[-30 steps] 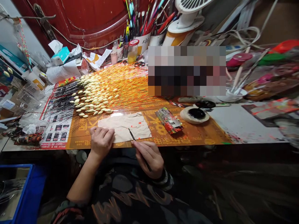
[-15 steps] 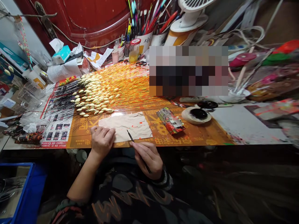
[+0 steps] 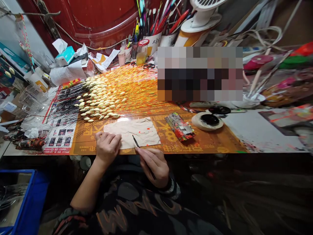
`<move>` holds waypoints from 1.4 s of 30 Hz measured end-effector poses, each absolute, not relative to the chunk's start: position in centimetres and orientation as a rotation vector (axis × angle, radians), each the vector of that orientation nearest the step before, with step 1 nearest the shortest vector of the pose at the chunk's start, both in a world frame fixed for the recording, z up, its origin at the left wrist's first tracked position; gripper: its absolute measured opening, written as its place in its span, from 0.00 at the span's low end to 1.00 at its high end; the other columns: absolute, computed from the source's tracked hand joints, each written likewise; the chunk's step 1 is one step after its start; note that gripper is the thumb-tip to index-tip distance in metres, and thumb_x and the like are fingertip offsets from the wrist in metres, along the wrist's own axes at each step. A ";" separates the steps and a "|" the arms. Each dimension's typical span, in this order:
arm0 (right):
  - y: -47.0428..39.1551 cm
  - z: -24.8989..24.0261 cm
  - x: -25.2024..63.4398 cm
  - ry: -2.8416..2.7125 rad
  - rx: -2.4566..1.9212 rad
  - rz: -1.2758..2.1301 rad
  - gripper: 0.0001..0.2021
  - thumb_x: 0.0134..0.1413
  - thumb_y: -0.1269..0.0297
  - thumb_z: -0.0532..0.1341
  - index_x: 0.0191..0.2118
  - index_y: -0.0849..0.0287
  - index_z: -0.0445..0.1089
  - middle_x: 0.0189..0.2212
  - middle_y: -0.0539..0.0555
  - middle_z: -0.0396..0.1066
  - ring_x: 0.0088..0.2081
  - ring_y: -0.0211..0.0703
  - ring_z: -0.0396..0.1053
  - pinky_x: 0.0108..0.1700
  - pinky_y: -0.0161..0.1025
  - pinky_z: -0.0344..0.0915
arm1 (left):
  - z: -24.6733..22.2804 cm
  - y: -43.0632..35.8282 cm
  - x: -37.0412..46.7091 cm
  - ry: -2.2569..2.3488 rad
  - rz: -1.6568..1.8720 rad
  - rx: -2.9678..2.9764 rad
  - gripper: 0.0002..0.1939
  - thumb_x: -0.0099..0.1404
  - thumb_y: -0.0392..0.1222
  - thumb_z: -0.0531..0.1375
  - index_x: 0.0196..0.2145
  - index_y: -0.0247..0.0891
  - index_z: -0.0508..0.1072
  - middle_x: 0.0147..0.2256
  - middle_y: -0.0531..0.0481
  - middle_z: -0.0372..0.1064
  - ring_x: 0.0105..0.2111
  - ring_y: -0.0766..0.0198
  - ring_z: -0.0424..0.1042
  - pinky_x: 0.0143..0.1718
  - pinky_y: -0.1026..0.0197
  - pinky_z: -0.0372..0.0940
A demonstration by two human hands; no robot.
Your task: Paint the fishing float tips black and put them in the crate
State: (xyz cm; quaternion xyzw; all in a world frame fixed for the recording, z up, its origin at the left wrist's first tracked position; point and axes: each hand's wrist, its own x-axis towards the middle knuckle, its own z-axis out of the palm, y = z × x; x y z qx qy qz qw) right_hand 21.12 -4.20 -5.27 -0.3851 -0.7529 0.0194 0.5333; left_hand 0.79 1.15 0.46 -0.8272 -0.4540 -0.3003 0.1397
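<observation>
My left hand [image 3: 107, 146] lies curled at the left edge of a cream cloth [image 3: 127, 125]. Its fingers are closed on what looks like a fishing float; a thin stem shows on either side, and the body is hidden. My right hand [image 3: 154, 164] pinches a slim dark paintbrush [image 3: 136, 142], its tip pointing up and left over the cloth. Small orange marks dot the cloth. Behind it lies a large heap of fishing floats [image 3: 100, 101] with pale bodies, dark stems on the left and orange-yellow tips on the right.
A paint-smeared block [image 3: 179, 126] and a pale dish of black paint [image 3: 207, 121] stand to the right. Further back are a lidded jar [image 3: 141, 54], cups of brushes and a white fan [image 3: 205, 16]. Glass mugs [image 3: 33, 101] stand at left. A blue crate [image 3: 36, 195] sits below the table.
The view has shifted very slightly. My right hand and the brush have moved a little up and left; my left hand stays in place.
</observation>
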 end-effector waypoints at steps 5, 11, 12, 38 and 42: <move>-4.2 -5.3 21.0 -1.776 -0.891 0.052 0.29 0.59 0.78 0.59 0.65 0.55 0.60 0.46 0.58 0.75 0.44 0.49 0.71 0.43 0.47 0.70 | 0.4 1.1 0.7 -1.329 -0.839 -2.393 0.07 0.69 0.40 0.59 0.44 0.42 0.75 0.33 0.50 0.77 0.35 0.61 0.71 0.45 0.51 0.53; -4.3 -5.3 20.5 -1.791 -0.845 0.075 0.30 0.58 0.79 0.59 0.65 0.56 0.59 0.46 0.58 0.75 0.44 0.49 0.71 0.43 0.47 0.71 | 0.5 1.1 0.9 -1.311 -0.858 -2.388 0.07 0.69 0.39 0.59 0.43 0.41 0.75 0.32 0.50 0.76 0.34 0.61 0.70 0.45 0.51 0.52; -4.3 -5.3 20.4 -1.795 -0.848 0.075 0.30 0.59 0.78 0.59 0.65 0.56 0.59 0.46 0.58 0.75 0.44 0.49 0.71 0.43 0.47 0.71 | 0.6 1.1 1.0 -1.310 -0.863 -2.385 0.06 0.69 0.39 0.59 0.42 0.40 0.75 0.32 0.50 0.76 0.34 0.62 0.70 0.45 0.52 0.52; -4.3 -5.2 19.9 -1.844 -0.836 0.073 0.30 0.59 0.78 0.59 0.66 0.57 0.58 0.47 0.59 0.75 0.45 0.51 0.70 0.44 0.48 0.70 | 0.4 1.0 1.0 -1.288 -0.883 -2.379 0.06 0.68 0.39 0.60 0.43 0.40 0.74 0.32 0.51 0.76 0.34 0.62 0.69 0.45 0.52 0.53; -4.4 -5.5 19.8 -1.838 -0.850 0.090 0.31 0.59 0.78 0.59 0.66 0.56 0.58 0.48 0.59 0.75 0.45 0.51 0.70 0.44 0.48 0.69 | 0.4 1.0 1.0 -1.294 -0.876 -2.377 0.06 0.68 0.39 0.59 0.43 0.40 0.74 0.32 0.52 0.76 0.34 0.62 0.69 0.45 0.52 0.53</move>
